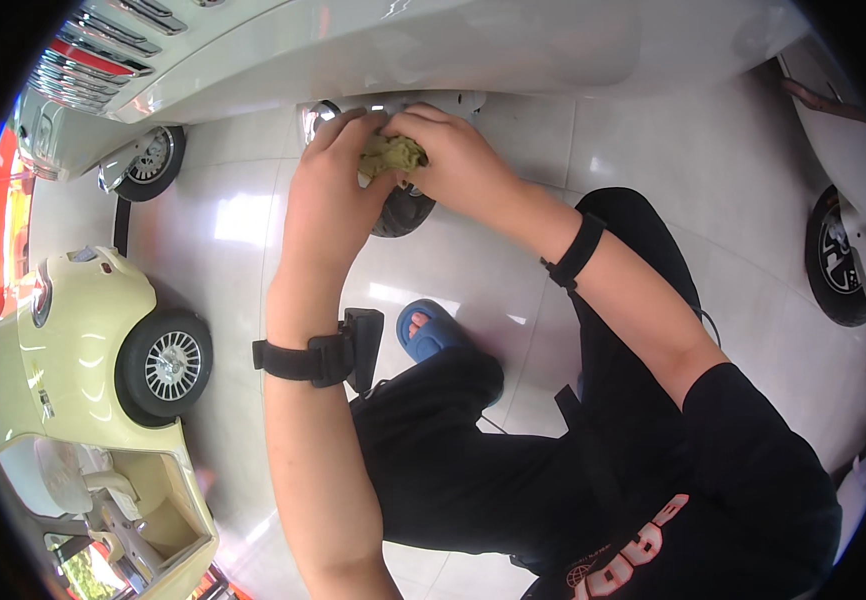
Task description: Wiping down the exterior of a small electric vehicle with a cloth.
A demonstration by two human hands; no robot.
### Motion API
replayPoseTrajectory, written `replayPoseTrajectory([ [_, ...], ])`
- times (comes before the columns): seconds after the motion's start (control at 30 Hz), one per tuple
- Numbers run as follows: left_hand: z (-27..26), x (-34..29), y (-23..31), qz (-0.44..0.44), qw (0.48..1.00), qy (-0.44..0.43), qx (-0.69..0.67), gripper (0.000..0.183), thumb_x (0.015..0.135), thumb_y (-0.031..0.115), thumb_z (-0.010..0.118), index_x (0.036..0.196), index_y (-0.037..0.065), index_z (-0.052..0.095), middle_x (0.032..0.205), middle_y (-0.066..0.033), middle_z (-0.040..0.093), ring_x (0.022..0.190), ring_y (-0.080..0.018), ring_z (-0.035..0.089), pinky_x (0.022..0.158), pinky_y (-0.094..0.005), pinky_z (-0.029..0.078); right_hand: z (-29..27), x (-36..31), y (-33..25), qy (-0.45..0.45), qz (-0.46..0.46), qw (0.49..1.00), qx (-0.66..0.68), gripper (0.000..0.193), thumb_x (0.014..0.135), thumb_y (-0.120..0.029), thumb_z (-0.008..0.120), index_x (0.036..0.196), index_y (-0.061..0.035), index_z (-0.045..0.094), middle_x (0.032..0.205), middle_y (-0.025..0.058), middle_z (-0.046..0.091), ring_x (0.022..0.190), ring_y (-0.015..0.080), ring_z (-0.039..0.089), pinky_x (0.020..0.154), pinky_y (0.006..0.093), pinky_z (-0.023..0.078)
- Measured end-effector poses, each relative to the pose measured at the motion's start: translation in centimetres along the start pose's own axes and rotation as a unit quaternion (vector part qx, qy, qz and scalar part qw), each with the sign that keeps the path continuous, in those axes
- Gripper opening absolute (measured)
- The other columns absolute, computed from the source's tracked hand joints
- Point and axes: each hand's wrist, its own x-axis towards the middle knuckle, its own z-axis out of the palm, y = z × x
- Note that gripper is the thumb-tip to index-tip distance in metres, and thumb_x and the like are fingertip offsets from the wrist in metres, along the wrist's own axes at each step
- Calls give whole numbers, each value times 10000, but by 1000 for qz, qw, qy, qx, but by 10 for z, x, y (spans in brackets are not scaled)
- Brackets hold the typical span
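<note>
A crumpled yellow-green cloth point(391, 154) is bunched up between my two hands. My left hand point(330, 195) closes on its left side, thumb along the lower edge and fingers curled over the top. From the right, my right hand point(453, 150) grips the same cloth with bent fingers. Right below and behind the cloth is a small dark tyre point(405, 212), mostly covered by my hands. Chrome parts point(321, 118) show beside my left fingertips, under the lower edge of a pale glossy vehicle body point(513, 60).
A cream toy-like car point(78, 340) with a black spoked wheel point(165, 366) stands at the left. Another wheel point(150, 165) is at the far left, and a white vehicle's wheel point(838, 255) at the right. My blue slipper point(431, 330) rests on the tiled floor point(643, 150).
</note>
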Motion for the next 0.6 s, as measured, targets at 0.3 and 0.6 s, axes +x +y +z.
replayPoseTrajectory([
  [0.3,-9,6,-11,-20,991,86,102,390,848,67,738,1231,-8,727,1162,-172,735,1011,-303,754,804,-369,603,14,13,-6,62,-56,995,50,484,860,50,653,1324,-88,645,1215,143,700,1125,360,682,980,444,576],
  [0.6,-42,-15,-13,21,985,173,-21,413,941,3,678,1353,20,658,1224,-138,690,1126,-287,689,942,-366,625,29,33,-23,144,-194,970,40,342,906,-55,732,1247,-68,716,1165,121,730,1034,314,720,937,413,595],
])
